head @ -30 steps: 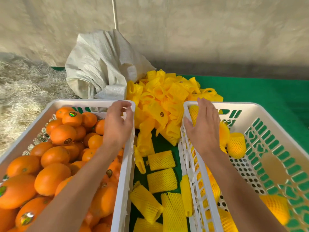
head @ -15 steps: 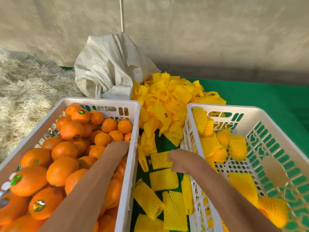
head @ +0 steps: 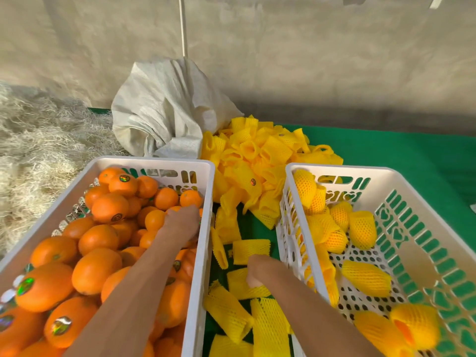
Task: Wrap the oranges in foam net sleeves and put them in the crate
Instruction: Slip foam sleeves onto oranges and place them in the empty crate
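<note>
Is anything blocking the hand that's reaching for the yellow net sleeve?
Nothing visible does. The right hand is already down on a foam net sleeve lying in the gap between the two crates; whether it grips it cannot be seen.

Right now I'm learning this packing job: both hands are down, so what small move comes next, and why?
Probably lift both hands toward each other. The left hand is down among the bare oranges in the left crate, and the right hand is on a foam sleeve in the gap between crates. Whether either grip has closed is hidden, so confirm that first.
</note>
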Demonstrator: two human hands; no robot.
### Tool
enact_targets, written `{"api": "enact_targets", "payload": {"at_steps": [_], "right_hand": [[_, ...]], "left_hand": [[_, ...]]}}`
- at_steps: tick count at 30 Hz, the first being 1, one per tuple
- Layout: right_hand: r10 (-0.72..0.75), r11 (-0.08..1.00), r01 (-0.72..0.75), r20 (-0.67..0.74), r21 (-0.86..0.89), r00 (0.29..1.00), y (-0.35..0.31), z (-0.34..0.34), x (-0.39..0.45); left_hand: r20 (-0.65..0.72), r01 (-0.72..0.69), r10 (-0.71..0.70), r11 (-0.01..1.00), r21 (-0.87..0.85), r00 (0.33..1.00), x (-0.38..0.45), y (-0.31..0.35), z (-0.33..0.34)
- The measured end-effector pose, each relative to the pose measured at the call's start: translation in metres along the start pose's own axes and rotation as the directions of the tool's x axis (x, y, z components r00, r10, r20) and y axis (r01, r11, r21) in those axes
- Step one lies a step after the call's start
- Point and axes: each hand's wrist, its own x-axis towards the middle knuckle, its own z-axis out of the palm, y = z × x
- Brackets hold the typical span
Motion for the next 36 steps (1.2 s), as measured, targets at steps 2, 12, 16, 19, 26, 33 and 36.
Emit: {"api": "enact_targets", "payload": {"at_steps": [2,12,16,19,26,33,36], "right_hand": [[0.019,0.997,-0.012,-0.088,0.074,0.996,0.002,-0.002,0.001],[0.238,0.626,0.484,-0.741,0.611,0.628,0.024,-0.072,-0.05],[0.327,0.362,0.797,-0.866,0.484,0.377,0.035,-0.073,-0.063],[0.303,0.175,0.871,-0.867,0.458,0.395,0.029,-0.075,-0.066],[0.233,0.036,0.896,-0.875,0.443,0.424,0.044,-0.073,-0.067],[0.128,-0.039,0.843,-0.834,0.537,0.537,0.061,-0.078,-0.059],[-0.007,0.017,0.868,-0.868,0.496,0.497,0.059,-0.077,-0.06]], "left_hand": [[-0.092,0.053,-0.063,0.993,-0.103,0.994,0.001,-0.001,-0.001],[-0.72,-0.355,-0.187,0.771,-0.529,0.668,-0.012,0.016,-0.03],[-0.721,-0.601,-0.19,0.435,-0.67,0.667,-0.028,0.048,-0.045],[-0.549,-0.538,-0.114,0.115,-0.835,0.828,-0.039,0.077,-0.037],[-0.293,-0.312,0.158,0.105,-0.944,0.943,-0.034,0.094,-0.006],[-0.155,-0.156,0.197,-0.012,-0.988,0.968,-0.03,0.089,-0.007],[-0.101,-0.09,0.198,-0.063,-0.994,0.975,-0.033,0.091,-0.009]]}}
